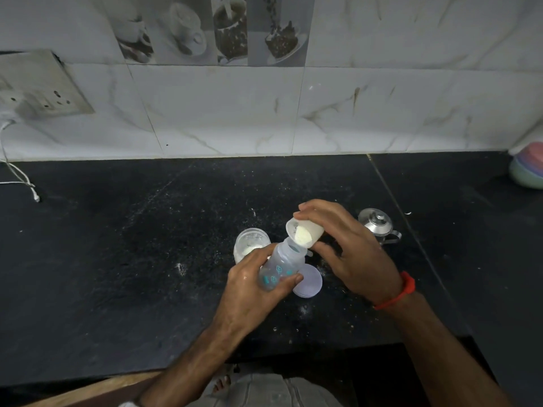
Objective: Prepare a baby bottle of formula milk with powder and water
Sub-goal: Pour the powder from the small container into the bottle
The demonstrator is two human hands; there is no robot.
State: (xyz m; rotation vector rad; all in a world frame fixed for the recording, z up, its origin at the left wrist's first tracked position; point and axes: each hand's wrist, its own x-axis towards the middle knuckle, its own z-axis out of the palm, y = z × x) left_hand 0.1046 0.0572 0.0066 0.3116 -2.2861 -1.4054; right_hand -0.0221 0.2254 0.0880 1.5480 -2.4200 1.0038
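Both forearms reach in from the six o'clock edge and meet over the middle of the black tabletop point(147, 230). The left hand point(252, 286) curls round the lower body of the baby bottle point(280, 265), thumb laid across its front and fingers wrapped behind, holding it lifted and tilted so that its open mouth points toward one o'clock. The right hand point(349, 248), with an orange band point(402, 289) on its wrist, comes in from four o'clock and pinches a small white cup point(304, 232) between the thumb below and the fingers over the top; the cup is tipped on its side, its rim just at the bottle's mouth, and pale powder point(302, 234) lies inside it near the lip. The bottle thus sits between the two hands, gripped by the left and touched at its neck by the cup in the right. Teal leaf shapes and markings show on the bottle's wall, but no writing can be read. At ten o'clock from the bottle, just behind the left hand, stands a clear jar point(251, 243) with white powder in it. A round pale lid point(308, 282) lies flat at four o'clock from the bottle, under the hands. A small steel pot point(377, 224) with a knobbed lid stands at two o'clock, beyond the right hand.
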